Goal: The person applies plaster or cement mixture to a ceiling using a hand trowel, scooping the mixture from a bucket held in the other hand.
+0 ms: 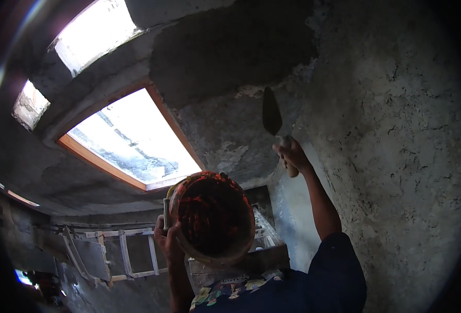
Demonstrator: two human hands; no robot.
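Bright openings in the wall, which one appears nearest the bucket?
The large window with the orange-brown frame: in this view, its lower right corner appears right beside the bucket. The top opening and small upper-left opening both appear farther off.

A single wide view looks out from the person's head, forward and down, with the dark blue short-sleeved shirt entering close between five and six o'clock. The lens bends the scene, and the corners fall to black. Toward six o'clock, a round bucket with red-orange flecks around its dark mouth is near, its opening turned toward the camera, blocking part of the background. The rough grey plaster wall fills three o'clock. Farther off are the brown-framed, bright window between nine and ten and the pale wooden ladder-like frame between seven and eight.
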